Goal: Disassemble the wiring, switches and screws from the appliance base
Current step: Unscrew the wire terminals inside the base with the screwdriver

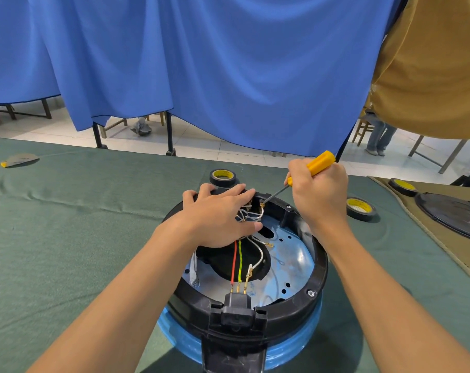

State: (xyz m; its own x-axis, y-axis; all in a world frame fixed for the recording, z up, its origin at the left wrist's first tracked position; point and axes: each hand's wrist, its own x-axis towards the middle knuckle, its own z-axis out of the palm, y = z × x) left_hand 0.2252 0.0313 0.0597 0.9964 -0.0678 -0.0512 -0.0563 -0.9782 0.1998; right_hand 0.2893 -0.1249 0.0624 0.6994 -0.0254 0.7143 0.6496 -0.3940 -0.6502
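The round appliance base (316, 281) lies upside down on the green cloth, a black ring around a shiny metal plate. Red (234, 262), yellow-green (240, 261) and white wires (259, 255) run from the black power socket (238, 305) at the near rim toward the middle. My left hand (217, 216) rests on the far side of the base, its fingers spread over the rim beside a bundle of white wires (251, 215). My right hand (318, 191) grips a yellow-handled screwdriver (318, 162). The screwdriver's tip sits at the switch block (258, 205) on the far rim.
Three rolls of black tape lie on the table: one (223, 177) behind the base, one (361, 208) to its right, one (403, 186) at the far right. A dark round lid (452, 214) sits on a tan cloth at right. A blue curtain hangs beyond the table's far edge.
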